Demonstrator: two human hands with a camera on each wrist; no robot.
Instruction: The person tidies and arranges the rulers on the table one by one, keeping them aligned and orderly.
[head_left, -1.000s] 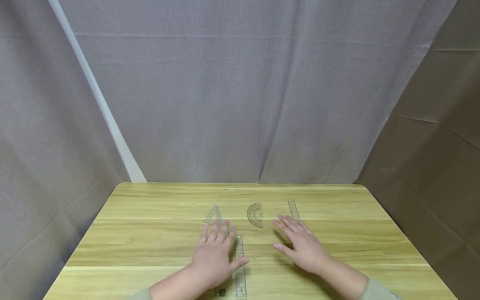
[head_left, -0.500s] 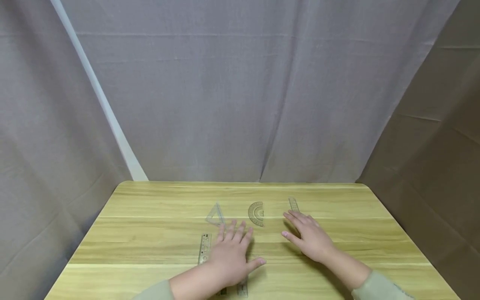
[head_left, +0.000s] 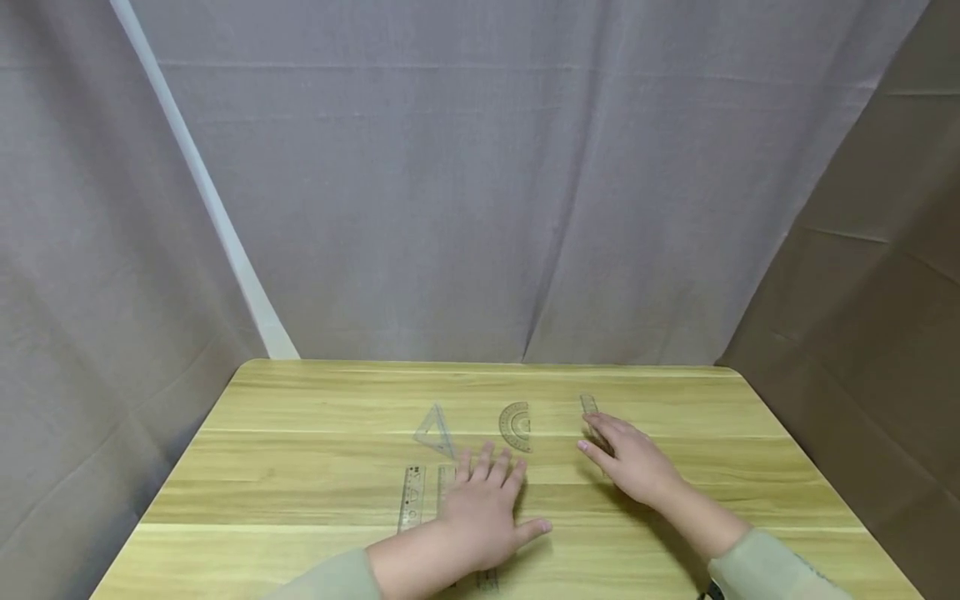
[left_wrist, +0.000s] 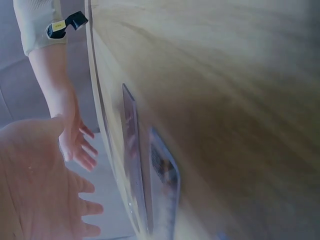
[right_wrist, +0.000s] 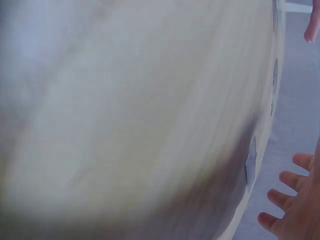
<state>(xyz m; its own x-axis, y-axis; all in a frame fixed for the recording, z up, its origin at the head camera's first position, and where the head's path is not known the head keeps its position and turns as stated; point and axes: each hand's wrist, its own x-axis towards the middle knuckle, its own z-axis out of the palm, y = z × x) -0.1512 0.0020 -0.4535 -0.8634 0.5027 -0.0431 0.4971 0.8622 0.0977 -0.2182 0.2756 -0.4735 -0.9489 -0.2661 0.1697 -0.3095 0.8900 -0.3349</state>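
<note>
In the head view my left hand (head_left: 483, 517), fingers spread and straight, hovers over several clear rulers. One stencil ruler (head_left: 411, 500) lies left of it; a second ruler (head_left: 446, 479) is partly covered by it. The end of a third ruler (head_left: 487, 579) shows below the wrist. In the left wrist view, the palm (left_wrist: 37, 180) is raised apart from two rulers (left_wrist: 164, 180). My right hand (head_left: 633, 462), fingers extended, is over the near part of a short clear ruler (head_left: 588, 404). The right wrist view shows its fingers (right_wrist: 280, 200) apart from that ruler (right_wrist: 251, 165).
A clear set square (head_left: 435, 432) and a clear protractor (head_left: 516, 427) lie flat beyond the left hand, with the protractor between the set square and the short ruler. The wooden table (head_left: 262, 475) is bounded by grey curtains (head_left: 420, 208) at the back and sides.
My left hand has moved rightward across the rulers, uncovering the stencil ruler and the set square. The right hand has shifted slightly right, over the short ruler. The head view has shifted a little.
</note>
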